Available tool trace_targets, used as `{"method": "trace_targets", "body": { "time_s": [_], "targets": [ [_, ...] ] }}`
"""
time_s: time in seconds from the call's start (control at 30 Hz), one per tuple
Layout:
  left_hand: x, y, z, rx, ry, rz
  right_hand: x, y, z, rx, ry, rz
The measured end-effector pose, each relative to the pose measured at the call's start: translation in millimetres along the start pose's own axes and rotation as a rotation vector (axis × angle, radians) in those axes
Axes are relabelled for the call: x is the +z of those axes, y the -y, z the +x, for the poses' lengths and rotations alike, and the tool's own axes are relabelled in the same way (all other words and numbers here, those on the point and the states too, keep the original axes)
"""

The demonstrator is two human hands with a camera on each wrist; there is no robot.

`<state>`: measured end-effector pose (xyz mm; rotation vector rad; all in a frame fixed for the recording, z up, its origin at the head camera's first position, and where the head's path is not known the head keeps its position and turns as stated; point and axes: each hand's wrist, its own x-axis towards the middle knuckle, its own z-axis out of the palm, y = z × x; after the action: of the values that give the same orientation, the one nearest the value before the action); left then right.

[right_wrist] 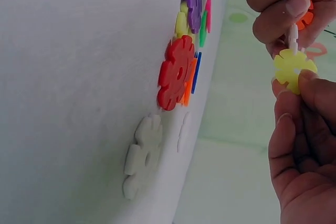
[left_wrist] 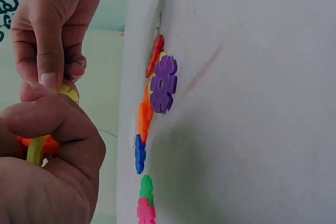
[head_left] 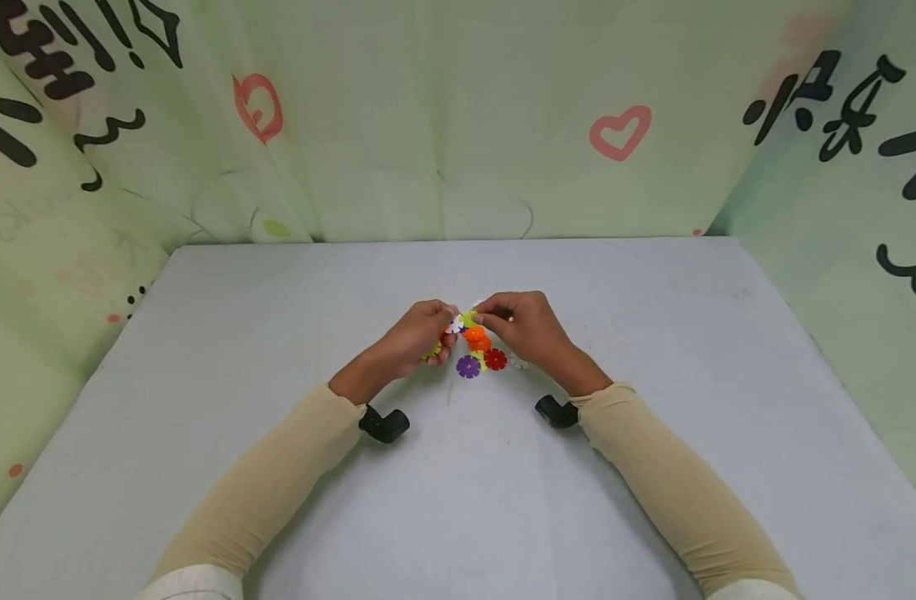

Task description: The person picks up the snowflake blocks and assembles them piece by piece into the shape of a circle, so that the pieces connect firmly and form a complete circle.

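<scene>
Both hands meet above the table at its middle. My right hand (head_left: 528, 329) pinches a yellow flower-shaped interlocking disc (right_wrist: 294, 69) between thumb and fingertips. That disc's upper edge meets a white disc (right_wrist: 293, 38), seen edge-on in the right wrist view. My left hand (head_left: 418, 337) grips the white disc along with an orange disc (right_wrist: 305, 18) and another yellow disc (left_wrist: 35, 151), which its curled fingers partly cover. Just below the hands lie loose discs: purple (head_left: 468, 367), red (head_left: 495, 359) and orange (head_left: 476, 338).
More discs lie on the white-covered table (head_left: 458, 500): blue (left_wrist: 139, 154), green (left_wrist: 146, 187), pink (left_wrist: 146, 211) and white (right_wrist: 144, 158). A black wrist camera (head_left: 385, 425) sits at the left cuff, another camera (head_left: 557, 412) at the right. Pale green printed curtains (head_left: 442, 125) enclose the table.
</scene>
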<state>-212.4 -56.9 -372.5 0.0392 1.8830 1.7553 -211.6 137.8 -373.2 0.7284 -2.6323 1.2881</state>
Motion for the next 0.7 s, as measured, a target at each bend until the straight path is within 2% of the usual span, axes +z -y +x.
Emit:
{"method": "trace_targets", "body": {
  "time_s": [0.1, 0.27, 0.5, 0.7],
  "targets": [
    [-0.4, -1.2, -0.4, -0.003, 0.001, -0.023, 1.4, 1.8, 1.4, -0.044, -0.017, 0.014],
    [-1.4, -1.3, -0.9, 0.001, 0.020, -0.078, 1.7, 2.1, 2.9, -0.068, -0.012, 0.042],
    [-0.7, -2.8, -1.0, 0.007, 0.042, -0.087, -2.1, 0.5, 1.9, 0.019, 0.019, 0.048],
    [-4.9, -2.4, 1.0, -0.005, -0.050, -0.030, -6.5, 0.5, 1.1, 0.093, 0.123, 0.030]
  ]
}}
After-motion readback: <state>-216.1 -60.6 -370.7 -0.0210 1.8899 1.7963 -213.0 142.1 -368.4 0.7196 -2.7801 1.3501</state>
